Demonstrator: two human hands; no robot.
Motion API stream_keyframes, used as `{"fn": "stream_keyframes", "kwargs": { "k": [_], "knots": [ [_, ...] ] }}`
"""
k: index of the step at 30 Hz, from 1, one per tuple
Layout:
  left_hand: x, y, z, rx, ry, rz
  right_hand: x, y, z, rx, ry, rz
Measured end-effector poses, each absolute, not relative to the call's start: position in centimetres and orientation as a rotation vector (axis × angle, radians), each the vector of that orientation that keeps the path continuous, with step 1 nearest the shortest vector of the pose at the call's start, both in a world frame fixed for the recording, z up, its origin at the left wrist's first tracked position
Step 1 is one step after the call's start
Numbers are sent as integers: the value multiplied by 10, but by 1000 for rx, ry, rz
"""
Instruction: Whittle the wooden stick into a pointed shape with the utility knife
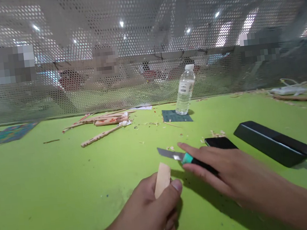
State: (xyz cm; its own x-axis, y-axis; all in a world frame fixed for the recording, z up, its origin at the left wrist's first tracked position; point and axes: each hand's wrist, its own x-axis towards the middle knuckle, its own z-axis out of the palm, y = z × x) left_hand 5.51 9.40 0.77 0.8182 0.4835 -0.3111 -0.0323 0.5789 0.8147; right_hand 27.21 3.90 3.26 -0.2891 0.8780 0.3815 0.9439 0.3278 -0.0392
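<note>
Over on the far left a blue patterned mat (9, 134) is lying flat on the green table (54, 191). Next to it, further back, a bunch of carved wooden sticks (102, 124) is sitting in a loose pile with shavings scattered around. Nearer the camera, the left hand (150, 214) is wrapping around a pale wooden stick (162, 179), fingers curled tight and thumb pressing on the front, with the stick's rounded end poking up above the fist. Just right of that, the right hand (231, 174) is lying over a knife (184, 158) with a teal collar and black handle; the fingers are stretched out fairly flat on the handle, and the grey blade is pointing left, resting on the table. I honestly can't tell if the hand is actually gripping it or just resting on top. A clear water bottle (185, 89) is standing upright at the back by the mesh wall (145, 39). A black phone (220, 142) is peeking out behind the right hand, and a long black case (274, 142) is lying well to the right.
</note>
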Motion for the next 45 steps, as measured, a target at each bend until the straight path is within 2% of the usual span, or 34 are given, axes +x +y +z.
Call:
{"fn": "stream_keyframes", "kwargs": {
  "k": [3, 14, 30, 40, 45],
  "knots": [
    [56, 96, 9, 948, 578, 329, 278, 44, 34, -1649, -2220, -285],
    [52, 97, 6, 1011, 526, 302, 266, 34, 39, -1456, -2485, -8],
    [62, 90, 10, 905, 658, 424, 251, 25, 27, -1627, -2320, -33],
    [63, 92, 7, 873, 661, 421, 264, 36, 29, -1790, -2091, -245],
    [57, 98, 6, 668, 596, 363, 274, 44, 33, -1797, -2049, -245]
  ]
}}
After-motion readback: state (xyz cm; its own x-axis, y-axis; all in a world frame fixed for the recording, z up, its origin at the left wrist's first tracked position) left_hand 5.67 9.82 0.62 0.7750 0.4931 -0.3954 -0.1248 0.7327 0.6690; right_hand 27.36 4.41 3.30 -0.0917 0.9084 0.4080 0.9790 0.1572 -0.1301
